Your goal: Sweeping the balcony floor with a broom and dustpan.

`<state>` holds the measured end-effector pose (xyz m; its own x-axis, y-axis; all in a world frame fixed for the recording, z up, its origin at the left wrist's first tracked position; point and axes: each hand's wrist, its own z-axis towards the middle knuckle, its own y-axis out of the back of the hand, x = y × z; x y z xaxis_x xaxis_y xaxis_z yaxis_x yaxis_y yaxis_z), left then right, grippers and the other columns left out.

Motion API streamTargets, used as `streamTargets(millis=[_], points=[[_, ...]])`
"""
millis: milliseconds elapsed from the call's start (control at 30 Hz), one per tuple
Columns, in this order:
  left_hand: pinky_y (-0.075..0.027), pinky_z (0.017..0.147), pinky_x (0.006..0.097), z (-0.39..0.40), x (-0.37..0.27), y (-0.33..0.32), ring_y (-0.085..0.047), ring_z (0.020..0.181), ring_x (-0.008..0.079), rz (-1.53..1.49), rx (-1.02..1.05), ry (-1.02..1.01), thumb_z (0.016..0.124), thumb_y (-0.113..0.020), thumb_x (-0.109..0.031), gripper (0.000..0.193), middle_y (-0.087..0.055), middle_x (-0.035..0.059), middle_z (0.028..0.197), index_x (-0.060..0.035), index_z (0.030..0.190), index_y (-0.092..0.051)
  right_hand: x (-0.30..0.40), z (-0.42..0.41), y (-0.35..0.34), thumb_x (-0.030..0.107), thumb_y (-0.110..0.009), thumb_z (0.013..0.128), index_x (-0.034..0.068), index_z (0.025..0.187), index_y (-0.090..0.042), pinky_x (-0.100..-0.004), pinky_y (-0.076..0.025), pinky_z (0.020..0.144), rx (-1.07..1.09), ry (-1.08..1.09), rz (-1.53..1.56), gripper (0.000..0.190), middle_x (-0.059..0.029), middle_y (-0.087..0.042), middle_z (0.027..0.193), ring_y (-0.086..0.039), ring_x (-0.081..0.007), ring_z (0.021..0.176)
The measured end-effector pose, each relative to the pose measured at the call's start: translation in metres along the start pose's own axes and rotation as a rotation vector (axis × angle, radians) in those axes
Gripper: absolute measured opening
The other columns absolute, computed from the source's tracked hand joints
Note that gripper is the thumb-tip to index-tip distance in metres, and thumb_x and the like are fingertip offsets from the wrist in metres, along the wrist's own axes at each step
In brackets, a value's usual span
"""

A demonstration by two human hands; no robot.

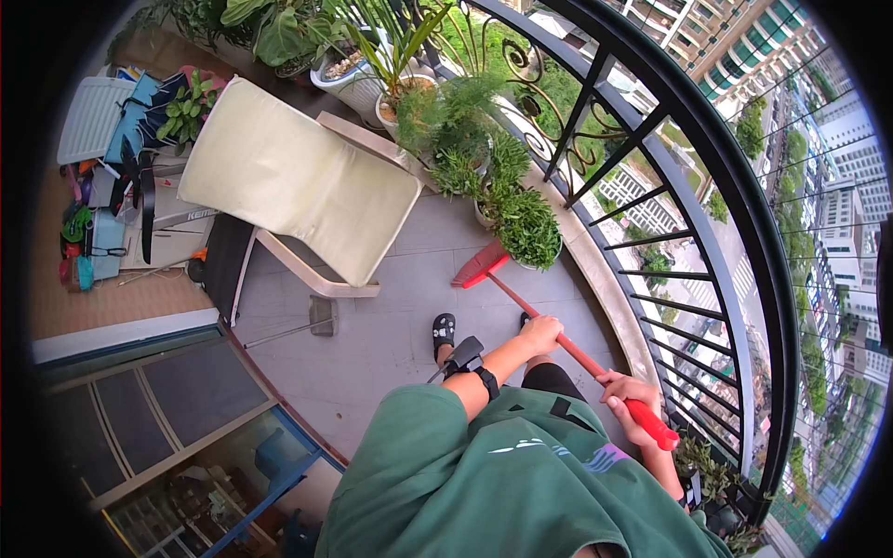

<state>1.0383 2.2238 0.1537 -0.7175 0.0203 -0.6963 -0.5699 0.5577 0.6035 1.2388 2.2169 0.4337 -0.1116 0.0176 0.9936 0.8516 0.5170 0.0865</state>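
A red broom [573, 352] slants across the floor before me. My left hand [541, 335] grips the middle of its handle. Higher on the shaft, my right hand [633, 406] is closed around it just below the thick red end grip. The broom head [483, 266] rests on the grey tiles, its bristles fanned towards the potted plants. Right beside it stands a pot of leafy green plants [531, 240], whose foliage hangs near the head. A grey long-handled dustpan [323, 316] is on the floor to the left, apart from both hands.
A cream-cushioned armchair [300, 174] takes up the floor ahead on the left. Black metal railing [670, 188] curves along the right, above a stone ledge. Potted plants [411, 97] line the far corner. Left are cluttered household items [104, 209] and a glass sliding door [202, 446].
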Motion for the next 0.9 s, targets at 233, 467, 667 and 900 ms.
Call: streamTargets(millis=[233,467,667,900], points=[[-0.054,0.074,0.0484,-0.030,-0.058,0.112,-0.068,0.086,0.0341,0.065,0.231,-0.431,0.085,-0.070,-0.033,0.025,-0.067,0.0100,0.075,-0.0108,0.072,-0.070,0.083,-0.024,-0.025,0.039,-0.078,0.085,0.008,0.072,-0.057,-0.0553,-0.044,0.105,-0.380,0.097,0.172,0.039,-0.0101,-0.069,0.075,-0.071,-0.0348,0.094],[-0.054,0.079,0.0495,-0.059,0.099,0.101,-0.068,0.087,0.0375,0.201,0.397,-0.332,0.090,-0.068,-0.030,0.027,-0.070,0.0166,0.087,-0.0064,0.078,-0.071,0.040,-0.001,-0.220,0.018,-0.071,0.086,0.008,0.067,-0.049,-0.0460,-0.050,0.088,-0.917,0.058,0.260,0.031,-0.0048,-0.055,0.064,-0.058,-0.0209,0.067],[-0.054,0.083,0.0497,-0.132,0.059,0.033,-0.068,0.097,0.0377,0.220,0.765,-0.456,0.090,-0.067,-0.028,0.019,-0.072,0.0169,0.093,-0.0114,0.093,-0.077,0.072,-0.078,-0.310,0.015,-0.065,0.086,0.007,0.064,-0.048,-0.0441,-0.052,0.082,-1.264,-0.080,0.084,0.029,-0.0042,-0.054,0.061,-0.057,-0.0193,0.062],[-0.054,0.079,0.0487,-0.215,-0.037,0.010,-0.067,0.091,0.0356,0.303,0.950,-0.750,0.090,-0.067,-0.037,0.029,-0.071,0.0124,0.084,-0.0089,0.086,-0.075,0.135,-0.170,-0.379,0.036,-0.071,0.091,0.011,0.062,-0.049,-0.0406,-0.052,0.078,-1.651,0.060,0.028,0.044,0.0002,-0.052,0.054,-0.055,-0.0163,0.054]])
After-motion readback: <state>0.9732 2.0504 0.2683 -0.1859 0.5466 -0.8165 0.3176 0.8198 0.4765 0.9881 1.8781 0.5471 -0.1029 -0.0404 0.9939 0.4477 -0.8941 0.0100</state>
